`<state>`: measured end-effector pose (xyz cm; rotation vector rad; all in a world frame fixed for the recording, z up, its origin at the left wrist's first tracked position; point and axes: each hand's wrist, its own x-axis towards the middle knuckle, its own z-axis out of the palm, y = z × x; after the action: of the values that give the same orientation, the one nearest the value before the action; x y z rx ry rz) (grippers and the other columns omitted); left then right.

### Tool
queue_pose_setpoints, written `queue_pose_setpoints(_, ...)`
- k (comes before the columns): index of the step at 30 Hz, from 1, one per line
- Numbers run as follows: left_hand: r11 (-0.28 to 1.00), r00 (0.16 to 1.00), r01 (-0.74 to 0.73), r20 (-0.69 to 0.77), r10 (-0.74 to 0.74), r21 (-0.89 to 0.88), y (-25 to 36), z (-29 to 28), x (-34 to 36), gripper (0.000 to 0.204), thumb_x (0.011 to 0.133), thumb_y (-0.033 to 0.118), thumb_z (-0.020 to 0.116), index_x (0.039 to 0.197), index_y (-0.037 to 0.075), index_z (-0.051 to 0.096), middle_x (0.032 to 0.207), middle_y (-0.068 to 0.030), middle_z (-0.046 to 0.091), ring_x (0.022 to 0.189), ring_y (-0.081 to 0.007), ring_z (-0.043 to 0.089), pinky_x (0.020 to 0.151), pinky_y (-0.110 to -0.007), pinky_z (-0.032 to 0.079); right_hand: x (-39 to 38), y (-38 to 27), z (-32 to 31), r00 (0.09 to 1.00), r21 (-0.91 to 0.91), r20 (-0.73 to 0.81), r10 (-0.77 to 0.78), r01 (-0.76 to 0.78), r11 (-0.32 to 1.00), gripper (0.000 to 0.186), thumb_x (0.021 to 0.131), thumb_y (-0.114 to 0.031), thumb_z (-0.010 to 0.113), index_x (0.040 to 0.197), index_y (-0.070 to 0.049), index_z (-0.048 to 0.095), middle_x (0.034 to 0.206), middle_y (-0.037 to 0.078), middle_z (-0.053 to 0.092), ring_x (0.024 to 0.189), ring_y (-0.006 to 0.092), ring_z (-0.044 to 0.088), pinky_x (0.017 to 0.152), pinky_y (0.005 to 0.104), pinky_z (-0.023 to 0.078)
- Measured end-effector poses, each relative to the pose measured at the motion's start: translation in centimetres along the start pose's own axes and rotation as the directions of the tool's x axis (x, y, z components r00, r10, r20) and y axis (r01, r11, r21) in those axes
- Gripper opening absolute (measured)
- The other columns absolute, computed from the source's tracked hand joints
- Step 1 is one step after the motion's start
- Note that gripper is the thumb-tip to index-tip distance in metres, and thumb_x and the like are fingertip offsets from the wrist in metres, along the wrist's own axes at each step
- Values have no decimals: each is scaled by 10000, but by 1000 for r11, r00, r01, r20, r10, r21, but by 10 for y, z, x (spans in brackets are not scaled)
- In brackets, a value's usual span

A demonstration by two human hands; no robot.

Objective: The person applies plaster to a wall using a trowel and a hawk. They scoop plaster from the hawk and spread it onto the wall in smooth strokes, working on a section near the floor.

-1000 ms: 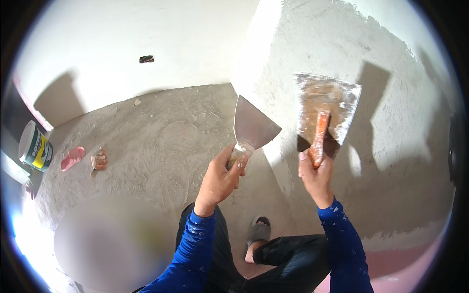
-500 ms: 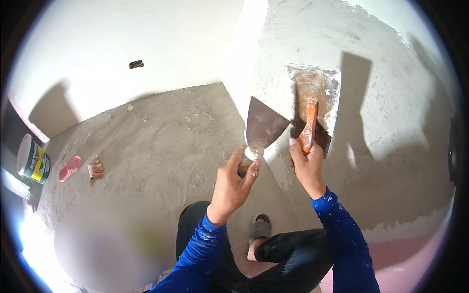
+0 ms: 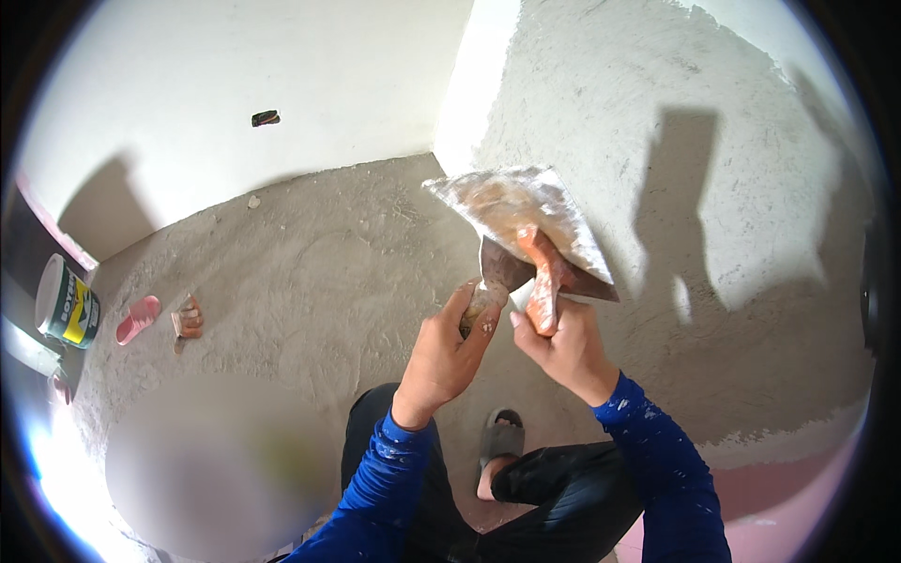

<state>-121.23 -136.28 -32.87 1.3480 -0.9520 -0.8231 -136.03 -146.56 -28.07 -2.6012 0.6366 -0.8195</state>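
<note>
Clamping putty knife [image 3: 501, 266] in left hand [image 3: 438, 355] and wide orange-handled scraper [image 3: 510, 200] in right hand [image 3: 572, 353], both by the handle, presumably keeping blades free; scraper overlaps knife's blade in view above floor [image 3: 310, 263].

Unfinished room [image 3: 310, 253] with patchy wall [image 3: 591, 113]

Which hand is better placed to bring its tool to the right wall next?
Probably the right hand: it is nearer the right wall and holds the wide blade by its orange handle. The left hand is farther left, its narrower scraper partly hidden behind that blade.
</note>
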Motion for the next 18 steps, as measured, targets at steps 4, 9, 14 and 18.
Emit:
queue_pose_setpoints(4, 998, 998, -61, -8, 61, 1, -1, -5, -2, 333, 1005, 230, 606, 1242, -3, 603, 732, -158, 630, 666, -197, 593, 651, -359, 483, 10, 17, -12, 990, 51, -123, 70, -65, 997, 190, 876, -140, 727, 808, 7, 626, 663, 151, 636, 596, 336, 651, 562, 380, 494)
queue_pose_setpoints(9, 990, 988, 133, -73, -136, -46, -22, -15, 15, 373, 1017, 313, 594, 1193, -16, 605, 759, -20, 581, 600, -82, 518, 525, -259, 412, 9, 19, -25, 973, 39, -210, 93, -87, 995, 165, 890, -109, 695, 798, 7, 621, 663, 102, 624, 573, 223, 600, 584, 345, 478)
queue_pose_setpoints(14, 961, 956, 160, -206, -207, -225, -42, -10, 21, 465, 964, 295, 671, 1260, -28, 514, 930, -111, 615, 649, -121, 569, 576, -287, 455, -2, 4, -20, 989, 120, -104, 101, -88, 989, 190, 902, -106, 684, 759, 1, 615, 644, 77, 611, 549, 166, 574, 545, 320, 443)
queue_pose_setpoints(18, 996, 951, 36, -303, -58, -76, -46, -2, 23, 556, 903, 231, 739, 1294, -50, 460, 1043, -216, 633, 838, -263, 663, 749, -388, 531, -8, 0, -16, 981, 370, 24, 193, -188, 910, 266, 984, -224, 637, 814, -33, 560, 625, 14, 552, 522, 96, 515, 472, 258, 399)
